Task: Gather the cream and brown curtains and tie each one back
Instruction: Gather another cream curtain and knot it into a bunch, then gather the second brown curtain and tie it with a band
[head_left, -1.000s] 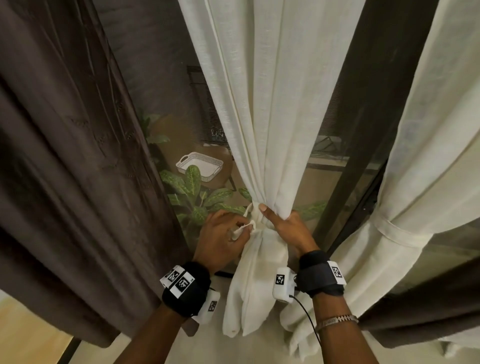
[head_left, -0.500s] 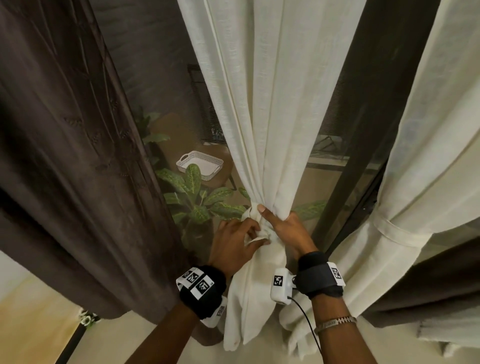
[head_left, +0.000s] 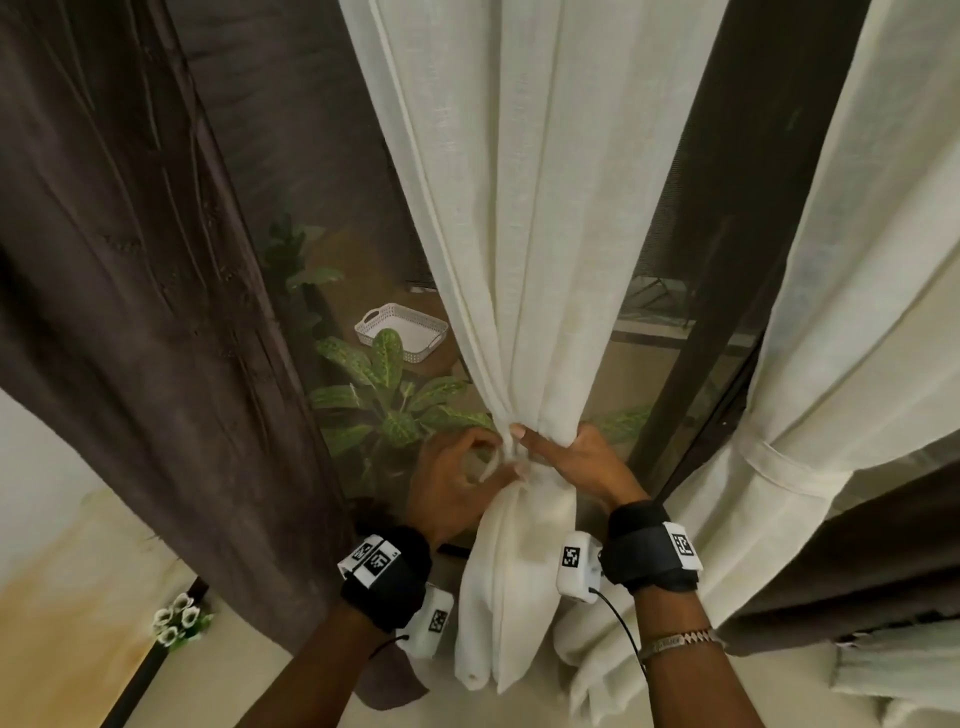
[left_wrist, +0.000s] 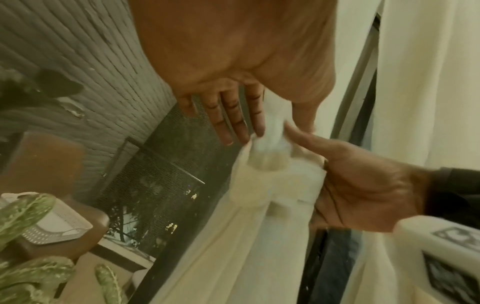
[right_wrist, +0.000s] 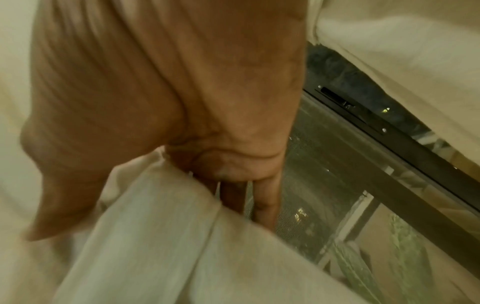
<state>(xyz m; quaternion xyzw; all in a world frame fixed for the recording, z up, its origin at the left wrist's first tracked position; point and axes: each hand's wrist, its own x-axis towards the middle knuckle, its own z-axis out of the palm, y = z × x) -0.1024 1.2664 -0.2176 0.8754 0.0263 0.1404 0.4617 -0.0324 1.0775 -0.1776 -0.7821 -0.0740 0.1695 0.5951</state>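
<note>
cream curtain (head_left: 535, 208) centre | brown curtain (head_left: 130, 260) left | plant (head_left: 387, 395) behind

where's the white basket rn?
Head view: the white basket sits outside behind the glass, left of the gathered cream curtain and just above the leafy plant. It also shows at the lower left of the left wrist view.
</note>
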